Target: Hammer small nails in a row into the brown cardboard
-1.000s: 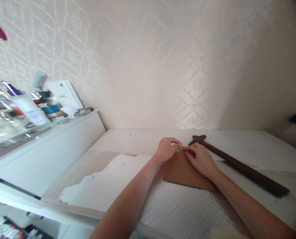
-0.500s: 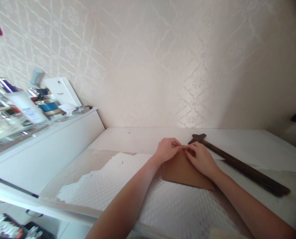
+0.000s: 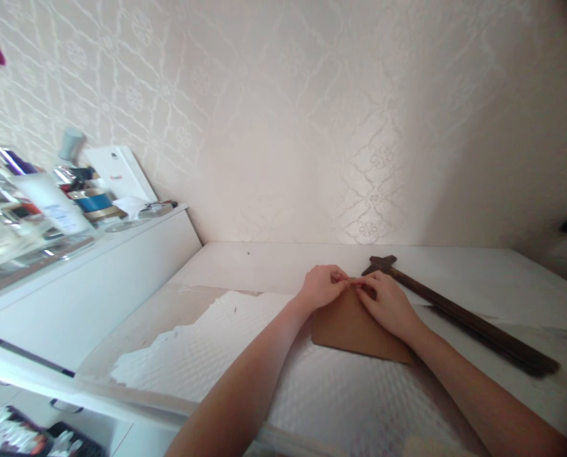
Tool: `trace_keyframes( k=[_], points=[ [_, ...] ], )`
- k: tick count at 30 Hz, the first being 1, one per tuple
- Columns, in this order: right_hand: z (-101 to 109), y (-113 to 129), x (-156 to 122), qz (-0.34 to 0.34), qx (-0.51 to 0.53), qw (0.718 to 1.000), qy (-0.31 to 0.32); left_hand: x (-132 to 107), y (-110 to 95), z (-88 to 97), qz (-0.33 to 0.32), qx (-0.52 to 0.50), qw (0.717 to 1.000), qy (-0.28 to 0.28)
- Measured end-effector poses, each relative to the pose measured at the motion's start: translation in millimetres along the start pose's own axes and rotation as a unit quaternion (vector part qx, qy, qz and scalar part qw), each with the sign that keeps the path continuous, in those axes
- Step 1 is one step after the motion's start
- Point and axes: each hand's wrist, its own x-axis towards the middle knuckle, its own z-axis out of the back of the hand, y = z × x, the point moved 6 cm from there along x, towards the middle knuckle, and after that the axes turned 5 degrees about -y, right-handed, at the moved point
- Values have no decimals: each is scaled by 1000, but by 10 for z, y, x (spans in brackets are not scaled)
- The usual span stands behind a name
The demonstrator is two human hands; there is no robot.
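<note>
A flat piece of brown cardboard (image 3: 352, 330) lies slanted on the white textured sheet. My left hand (image 3: 325, 284) pinches its far edge near the middle. Right beside it, my right hand (image 3: 383, 295) grips the same edge, thumb and fingers pressed together. The fingertips of both hands almost meet there, and what they do to the edge is too small to make out. Behind and right of my right hand lies a long dark-brown stick-like object (image 3: 459, 314) with a cross-shaped end, resembling a sword.
The white textured sheet (image 3: 207, 339) has a torn left edge and covers part of the white table (image 3: 264, 266). A raised white cabinet (image 3: 135, 266) on the left carries bottles, rolls of tape and a white box (image 3: 121, 174). Patterned wallpaper (image 3: 283, 127) rises behind.
Both hands stay at the cardboard's far edge with almost no movement. The whole view has shifted very slightly.
</note>
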Motion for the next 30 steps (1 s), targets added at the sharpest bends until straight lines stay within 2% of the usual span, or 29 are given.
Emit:
trace_keyframes(
  k=[6, 9, 12, 14, 17, 21, 27, 30],
  points=[
    [39, 55, 4, 6, -8, 1000, -8, 13, 36, -15, 5, -9, 1000, 1],
    [208, 47, 16, -7, -91, 995, -51, 13, 50, -9, 25, -11, 1000, 3],
    [412, -118, -17, -80, -227, 966, -91, 5, 48, 4, 38, -10, 999, 8],
    [471, -277, -68, -123, -288, 946, -83, 0, 47, 16, 42, -11, 999, 7],
    [465, -468, -132, -142, -324, 933, -64, -2, 52, 24, 47, -13, 999, 4],
    [435, -507, -120, -126, -333, 933, -43, 6, 58, 15, 52, -18, 998, 8],
    [653, -249, -16, -121, -259, 956, -69, 12, 64, 34, 68, -40, 997, 4],
    [762, -102, -3, -76, -190, 975, -88, 12, 78, 36, 72, -51, 996, 5]
  ],
)
